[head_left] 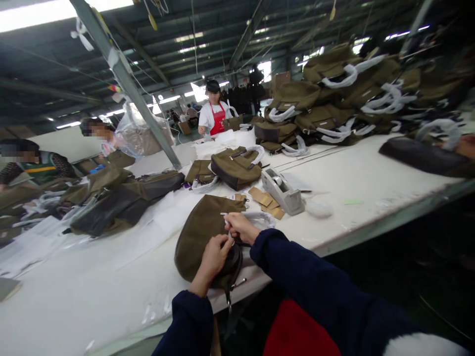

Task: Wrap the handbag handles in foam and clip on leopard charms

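An olive-green bag (pixel 202 230) lies on the white table near its front edge, with dark straps and metal clips hanging over the edge. My left hand (pixel 215 254) is closed at the bag's strap area, thumb and fingers pinched on a small white wrapping. Just above it and touching the same white piece, my right hand (pixel 239 226) is also closed, a short white end sticking out beyond its fingers. A white-wrapped handle (pixel 261 217) curves out behind my right wrist. The dark coiled strap (pixel 233 262) sits beside my left hand, partly hidden by it.
Past the bag stand a grey tape dispenser (pixel 282 192) and brown cards (pixel 266 201). Two more olive bags (pixel 237 165) lie beyond. Bags are piled at the back right (pixel 322 109) and left (pixel 122 198). A metal post (pixel 129 84) rises mid-table. Several people are across the table.
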`<action>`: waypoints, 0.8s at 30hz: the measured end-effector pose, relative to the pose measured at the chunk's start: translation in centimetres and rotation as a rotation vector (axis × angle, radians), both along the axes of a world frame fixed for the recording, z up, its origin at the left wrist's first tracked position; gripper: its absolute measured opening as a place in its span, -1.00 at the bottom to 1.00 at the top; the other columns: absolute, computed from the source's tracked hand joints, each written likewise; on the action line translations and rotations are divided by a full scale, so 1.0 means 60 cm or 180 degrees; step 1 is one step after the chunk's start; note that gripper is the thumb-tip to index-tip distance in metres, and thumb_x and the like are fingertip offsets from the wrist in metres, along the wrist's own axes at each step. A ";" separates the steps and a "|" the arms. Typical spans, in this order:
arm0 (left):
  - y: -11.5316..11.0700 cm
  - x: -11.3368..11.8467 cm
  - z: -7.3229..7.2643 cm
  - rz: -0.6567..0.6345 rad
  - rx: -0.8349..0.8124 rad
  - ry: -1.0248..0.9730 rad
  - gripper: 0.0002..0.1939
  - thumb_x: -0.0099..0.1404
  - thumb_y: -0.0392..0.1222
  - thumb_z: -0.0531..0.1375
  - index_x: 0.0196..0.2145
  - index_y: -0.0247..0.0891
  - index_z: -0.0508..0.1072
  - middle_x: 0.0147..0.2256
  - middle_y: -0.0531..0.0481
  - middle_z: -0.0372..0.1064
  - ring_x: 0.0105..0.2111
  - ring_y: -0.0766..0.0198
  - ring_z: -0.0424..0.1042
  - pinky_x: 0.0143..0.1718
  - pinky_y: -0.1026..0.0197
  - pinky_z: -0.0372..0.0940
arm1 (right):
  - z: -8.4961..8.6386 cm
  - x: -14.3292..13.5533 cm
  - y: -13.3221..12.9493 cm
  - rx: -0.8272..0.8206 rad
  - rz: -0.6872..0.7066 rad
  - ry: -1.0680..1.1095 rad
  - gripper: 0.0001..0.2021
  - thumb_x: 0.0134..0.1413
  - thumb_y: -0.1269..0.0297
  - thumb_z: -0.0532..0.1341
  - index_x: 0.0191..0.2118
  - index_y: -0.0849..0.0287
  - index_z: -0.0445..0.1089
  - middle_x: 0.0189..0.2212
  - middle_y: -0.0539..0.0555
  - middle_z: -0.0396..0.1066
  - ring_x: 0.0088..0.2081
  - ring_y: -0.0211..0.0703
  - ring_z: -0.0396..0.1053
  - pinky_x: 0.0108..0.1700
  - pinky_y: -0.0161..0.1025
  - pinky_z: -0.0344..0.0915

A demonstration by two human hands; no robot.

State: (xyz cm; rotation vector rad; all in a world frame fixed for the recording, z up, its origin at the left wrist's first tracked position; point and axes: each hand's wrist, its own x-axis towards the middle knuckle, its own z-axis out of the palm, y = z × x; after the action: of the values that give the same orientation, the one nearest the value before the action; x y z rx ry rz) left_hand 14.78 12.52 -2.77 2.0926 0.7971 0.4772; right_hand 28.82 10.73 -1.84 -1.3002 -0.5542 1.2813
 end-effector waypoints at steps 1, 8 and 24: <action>0.002 -0.003 0.005 -0.0024 -0.0045 -0.0008 -0.66 0.22 0.03 0.16 -0.58 -0.25 0.39 -0.55 0.08 0.26 -0.48 0.28 0.23 -0.39 0.25 0.13 | 0.008 0.003 -0.005 0.0076 0.0100 -0.0069 -0.77 0.28 0.34 0.04 -0.45 0.18 0.14 -0.67 -0.09 0.25 -0.75 -0.45 0.05 -0.70 -0.50 -0.01; 0.038 -0.061 0.044 0.0046 -0.0438 -0.0004 -0.60 0.17 0.15 0.21 -0.51 -0.28 0.43 -0.55 0.11 0.26 -0.49 0.31 0.24 -0.42 0.29 0.16 | 0.085 0.043 -0.067 0.0630 0.0411 -0.0997 -0.87 0.20 0.21 0.18 -0.22 0.16 0.30 -0.30 0.02 0.37 -0.44 -0.29 0.41 -0.53 -0.40 0.35; -0.042 -0.230 0.073 0.1481 -0.0738 -0.0428 -0.57 0.13 0.20 0.29 -0.41 -0.27 0.46 -0.66 0.16 0.17 -0.63 0.40 0.09 -0.62 0.37 0.01 | 0.019 0.011 -0.221 0.0768 0.1119 -0.5678 -0.86 0.10 0.31 0.32 -0.19 0.16 0.44 -0.25 0.13 0.47 -0.15 0.01 0.35 -0.11 -0.11 0.16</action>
State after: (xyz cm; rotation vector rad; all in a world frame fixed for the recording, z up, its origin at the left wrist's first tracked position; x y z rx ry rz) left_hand 0.95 10.02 1.59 1.6401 1.2032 0.7275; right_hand 29.46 -2.53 -0.68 -1.9163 -2.1122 -0.0946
